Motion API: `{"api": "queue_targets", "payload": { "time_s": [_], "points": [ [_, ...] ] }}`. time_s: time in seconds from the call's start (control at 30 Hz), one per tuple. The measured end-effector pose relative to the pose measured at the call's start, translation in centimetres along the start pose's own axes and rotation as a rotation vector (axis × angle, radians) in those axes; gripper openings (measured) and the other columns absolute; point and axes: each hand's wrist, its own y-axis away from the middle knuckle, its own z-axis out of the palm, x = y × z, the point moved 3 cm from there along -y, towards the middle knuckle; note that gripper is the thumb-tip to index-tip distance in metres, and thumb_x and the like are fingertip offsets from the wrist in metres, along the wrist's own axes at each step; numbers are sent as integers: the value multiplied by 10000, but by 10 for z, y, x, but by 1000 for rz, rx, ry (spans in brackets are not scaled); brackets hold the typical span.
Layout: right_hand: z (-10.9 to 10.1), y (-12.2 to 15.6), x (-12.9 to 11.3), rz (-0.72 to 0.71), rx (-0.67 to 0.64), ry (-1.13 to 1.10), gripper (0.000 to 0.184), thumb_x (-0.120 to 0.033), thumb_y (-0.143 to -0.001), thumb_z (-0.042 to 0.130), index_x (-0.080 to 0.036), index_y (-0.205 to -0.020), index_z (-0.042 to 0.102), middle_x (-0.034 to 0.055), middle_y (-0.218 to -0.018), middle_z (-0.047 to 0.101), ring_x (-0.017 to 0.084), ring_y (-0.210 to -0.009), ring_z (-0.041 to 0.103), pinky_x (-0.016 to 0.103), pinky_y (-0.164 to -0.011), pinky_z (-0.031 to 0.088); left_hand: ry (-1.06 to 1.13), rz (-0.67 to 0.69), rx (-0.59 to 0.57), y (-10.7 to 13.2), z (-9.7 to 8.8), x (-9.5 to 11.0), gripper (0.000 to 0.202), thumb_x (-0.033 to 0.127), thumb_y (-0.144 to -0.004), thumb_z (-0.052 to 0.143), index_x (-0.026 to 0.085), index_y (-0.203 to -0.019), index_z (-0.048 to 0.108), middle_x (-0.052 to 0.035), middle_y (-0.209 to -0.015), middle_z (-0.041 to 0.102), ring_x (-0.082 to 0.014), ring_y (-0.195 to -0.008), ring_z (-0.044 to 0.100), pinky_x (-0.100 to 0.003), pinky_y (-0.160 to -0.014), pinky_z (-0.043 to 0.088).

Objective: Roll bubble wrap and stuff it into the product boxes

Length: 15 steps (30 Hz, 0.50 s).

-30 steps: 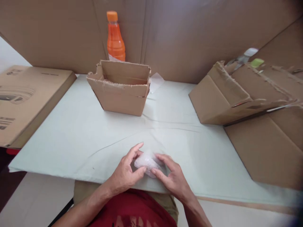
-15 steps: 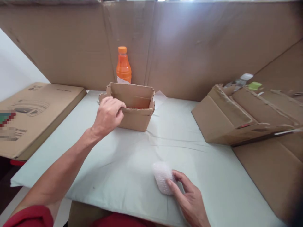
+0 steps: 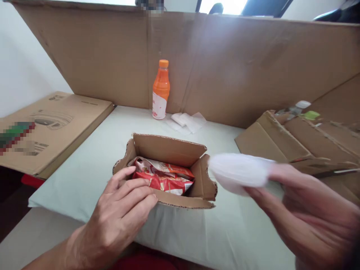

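Right hand [image 3: 312, 213]: grasping the white bundle [image 3: 237, 172] between thumb and fingers; bundle blurred, held in the air at 3 o'clock from the box [image 3: 170, 149]. Left hand [image 3: 118, 213]: fingers laid over the box's near rim at 7 o'clock; whether it grips the wall cannot be told. Red packets [image 3: 165, 182] lie inside the box. Bottle [image 3: 161, 90] stands upright at 12 o'clock, white sheets [image 3: 187, 122] just beside it at 1.
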Motion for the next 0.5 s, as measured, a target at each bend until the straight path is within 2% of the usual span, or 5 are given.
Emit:
{"api": "queue_targets", "payload": {
  "time_s": [0.1, 0.2, 0.37, 0.43, 0.5],
  "points": [
    [34, -40, -36, -343, -197, 197, 73, -274, -938, 639, -235, -931, 701, 55, -936, 704, 203, -797, 634, 344, -727, 473, -60, -60, 59, 5, -7, -11, 258, 16, -882, 634, 161, -1094, 661, -59, -1031, 751, -202, -1053, 669, -517, -1129, 379],
    [82, -61, -55, -525, -449, 462, 214, -206, -951, 576, -195, -752, 654, 53, -756, 670, 186, -665, 592, 342, -667, 398, -21, -103, 93, 7, -8, -19, 208, 10, -893, 621, 160, -1032, 659, -39, -952, 737, -165, -956, 677, -506, -1121, 385],
    [161, -63, -59, -517, -982, 692, 117, -78, -853, 609, -153, -803, 682, 90, -776, 731, 201, -690, 664, 315, -639, 368, 27, -129, 114, 9, -4, -16, 202, -2, -892, 595, 148, -1014, 654, -41, -945, 725, -153, -925, 670, -517, -1148, 359],
    [176, -61, -59, -472, -1150, 703, 121, -77, -852, 609, -149, -826, 702, 101, -810, 756, 217, -728, 695, 298, -592, 365, 41, -128, 120, 11, -4, -13, 203, -1, -885, 598, 147, -1013, 651, -40, -942, 721, -159, -931, 668, -524, -1157, 359],
    [175, -63, -57, -449, -1207, 685, 140, -85, -868, 593, -150, -828, 711, 99, -803, 761, 226, -725, 707, 292, -561, 375, 41, -133, 148, 13, -6, -11, 229, 1, -863, 624, 150, -1035, 650, -51, -972, 716, -194, -1012, 665, -531, -1152, 384]
  ]
}}
